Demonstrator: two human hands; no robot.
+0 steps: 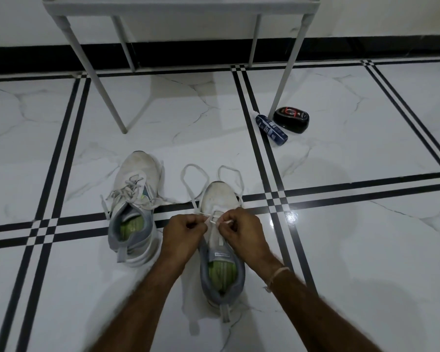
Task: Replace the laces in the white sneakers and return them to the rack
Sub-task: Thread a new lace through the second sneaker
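The top edge cuts off the rack [178, 6] above one shelf. The left hand [182, 237] and right hand [241, 232] hide from us where the lace [187, 186] enters the near sneaker [220, 196]. We cannot read the labels on the bottle [271, 128] and black tin [291, 119]: too small.
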